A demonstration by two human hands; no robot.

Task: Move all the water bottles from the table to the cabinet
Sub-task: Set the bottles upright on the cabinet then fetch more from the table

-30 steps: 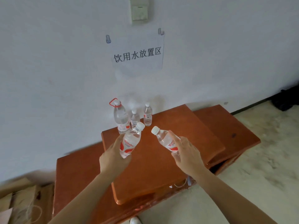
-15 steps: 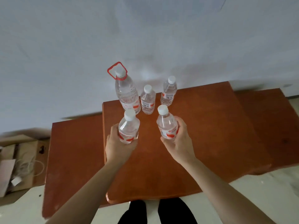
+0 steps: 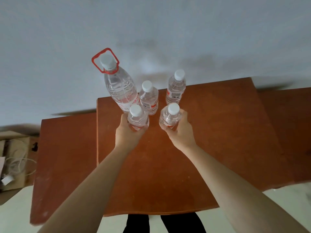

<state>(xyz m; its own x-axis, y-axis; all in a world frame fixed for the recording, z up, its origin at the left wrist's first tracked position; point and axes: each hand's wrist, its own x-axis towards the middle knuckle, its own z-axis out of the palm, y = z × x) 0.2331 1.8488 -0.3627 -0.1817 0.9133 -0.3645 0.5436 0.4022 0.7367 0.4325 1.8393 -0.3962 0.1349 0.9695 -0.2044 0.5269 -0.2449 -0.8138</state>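
Observation:
My left hand [image 3: 128, 133] grips a small clear water bottle [image 3: 137, 118] with a white cap, held upright over the brown wooden cabinet top [image 3: 210, 140]. My right hand [image 3: 180, 132] grips a second small bottle [image 3: 170, 117], also upright. Behind them, near the wall, stand a large bottle [image 3: 120, 88] with a red carry handle, a small bottle [image 3: 149, 98] and another small bottle [image 3: 175, 88]. Whether the held bottles touch the surface is hidden by my hands.
Lower brown wooden surfaces flank the top at the left [image 3: 65, 157] and right [image 3: 289, 132]. A cardboard box [image 3: 15, 158] with white cables sits on the floor at the far left. A pale wall [image 3: 151, 31] rises directly behind the bottles.
Both hands have carried their bottles forward to just in front of the three standing bottles, and turned them from tilted to upright. The view has moved closer and tipped down.

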